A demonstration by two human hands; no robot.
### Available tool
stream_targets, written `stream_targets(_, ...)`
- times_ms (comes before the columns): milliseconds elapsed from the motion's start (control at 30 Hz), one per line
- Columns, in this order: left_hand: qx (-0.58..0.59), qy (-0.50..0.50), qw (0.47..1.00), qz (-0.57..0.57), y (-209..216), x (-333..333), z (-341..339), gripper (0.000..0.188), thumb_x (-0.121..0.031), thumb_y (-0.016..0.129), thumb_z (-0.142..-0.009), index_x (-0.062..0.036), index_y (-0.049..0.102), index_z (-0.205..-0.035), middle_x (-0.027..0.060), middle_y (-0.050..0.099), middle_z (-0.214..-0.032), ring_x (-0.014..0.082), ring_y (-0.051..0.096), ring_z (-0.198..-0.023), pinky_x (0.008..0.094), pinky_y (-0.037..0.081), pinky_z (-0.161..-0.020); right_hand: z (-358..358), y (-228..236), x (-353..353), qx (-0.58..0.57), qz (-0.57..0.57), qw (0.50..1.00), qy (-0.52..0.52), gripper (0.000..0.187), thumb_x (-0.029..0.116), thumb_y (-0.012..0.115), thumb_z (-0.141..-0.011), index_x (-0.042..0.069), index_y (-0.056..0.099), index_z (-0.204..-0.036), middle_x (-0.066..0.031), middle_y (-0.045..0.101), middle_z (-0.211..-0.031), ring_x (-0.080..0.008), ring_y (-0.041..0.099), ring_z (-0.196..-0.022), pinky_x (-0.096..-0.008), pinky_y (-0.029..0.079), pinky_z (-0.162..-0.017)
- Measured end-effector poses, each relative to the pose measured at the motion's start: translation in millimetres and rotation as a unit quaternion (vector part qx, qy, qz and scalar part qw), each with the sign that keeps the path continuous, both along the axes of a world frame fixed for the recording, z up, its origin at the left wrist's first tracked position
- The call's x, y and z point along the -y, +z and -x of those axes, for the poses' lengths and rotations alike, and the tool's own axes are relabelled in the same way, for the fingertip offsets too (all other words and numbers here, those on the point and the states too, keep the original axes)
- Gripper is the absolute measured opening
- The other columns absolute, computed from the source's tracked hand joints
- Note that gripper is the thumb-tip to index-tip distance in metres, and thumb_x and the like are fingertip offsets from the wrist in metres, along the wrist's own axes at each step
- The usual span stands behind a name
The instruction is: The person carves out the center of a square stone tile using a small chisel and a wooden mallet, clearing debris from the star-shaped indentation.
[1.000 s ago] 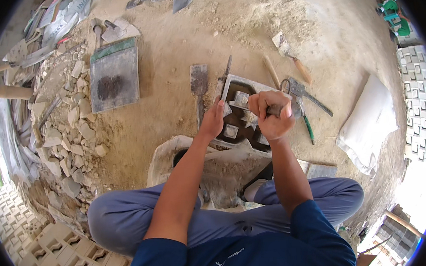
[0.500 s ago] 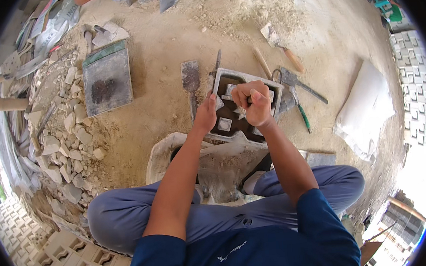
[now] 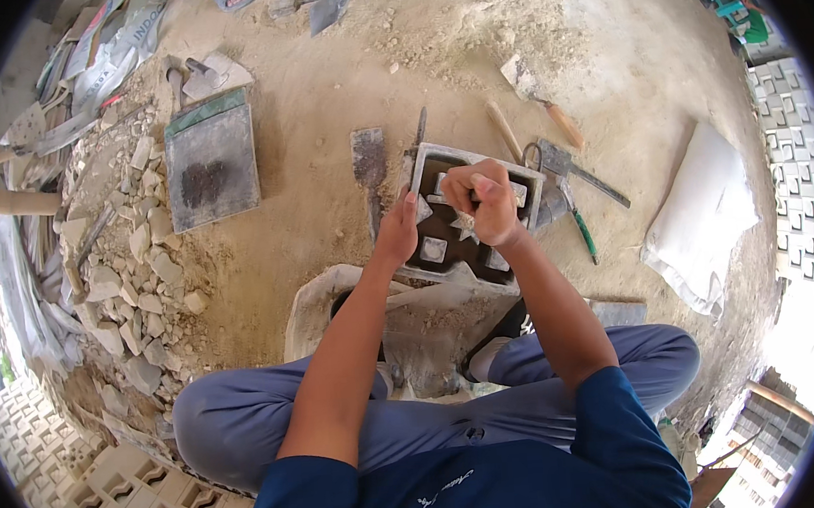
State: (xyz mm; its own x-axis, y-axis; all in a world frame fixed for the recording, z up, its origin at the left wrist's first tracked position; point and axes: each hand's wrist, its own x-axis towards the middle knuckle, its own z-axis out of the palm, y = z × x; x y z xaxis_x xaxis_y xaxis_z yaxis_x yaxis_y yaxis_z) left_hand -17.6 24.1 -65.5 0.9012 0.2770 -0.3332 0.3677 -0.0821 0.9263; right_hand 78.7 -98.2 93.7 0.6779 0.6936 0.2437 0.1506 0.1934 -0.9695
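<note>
The right hand (image 3: 484,201), fisted, contents indiscernible, has shifted inward over the block mould (image 3: 457,153) on the floor (image 3: 315,157), apparently bringing work to its interior. The left hand (image 3: 398,228) lies along its left edge, grip unclear.

Earth floor (image 3: 306,91): pale tan and dusty, spreading around your left hand (image 3: 396,229) and right hand (image 3: 484,203).
Loose soil (image 3: 495,26): scattered beyond your right hand.
Stone rubble (image 3: 142,249): heaped well to the left of your left hand.
Round pole (image 3: 12,200): farther left, past that rubble.
Block wall (image 3: 789,114): pale patterned stacks, far right of your right hand.
Slotted blocks (image 3: 112,487): pale rows, behind and left of your left hand.
Daylight (image 3: 796,349): white glare, far right of your right hand and behind it.
</note>
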Motion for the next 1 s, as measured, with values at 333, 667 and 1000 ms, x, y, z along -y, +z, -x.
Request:
stream_targets(333, 0.064, 0.069, 0.995, -0.045, -9, 2, 9, 0.07, -0.056, 0.026, -0.105, 0.0004, 0.051, -0.139, 0.0278, 0.061, -0.128, 0.0434, 0.053, -0.125, 0.0407, 0.039, -0.104, 11, 19, -1, -0.022, -0.06, 0.998, -0.019, 0.063, 0.049, 0.043, -0.091, 0.003, 0.032, -0.049, -0.0056, 0.033, -0.047, -0.0167, 0.033, -0.045, -0.0318, 0.022, -0.045)
stream_targets(667, -0.013, -0.007, 0.999, -0.031, 8, -2, 0, 0.077, -0.057, 0.025, -0.105, 0.005, 0.037, -0.148, 0.0282, 0.053, -0.139, 0.0442, 0.048, -0.131, 0.0418, 0.039, -0.107, 16, 11, 14, -0.001, -0.013, 0.999, -0.05, 0.08, 0.071, 0.029, -0.095, 0.003, 0.032, -0.052, -0.0042, 0.031, -0.049, -0.0168, 0.033, -0.047, -0.0323, 0.024, -0.048)
stream_targets(1000, -0.02, -0.019, 1.0, -0.01, 8, 1, 5, 0.074, -0.055, 0.026, -0.105, 0.0042, 0.039, -0.148, 0.0262, 0.049, -0.145, 0.0392, 0.045, -0.136, 0.0396, 0.036, -0.111, 4, 8, 15, -0.013, -0.032, 0.999, -0.029, 0.082, 0.072, 0.029, -0.097, 0.002, 0.032, -0.054, -0.0032, 0.033, -0.05, -0.0136, 0.031, -0.049, -0.0317, 0.021, -0.047)
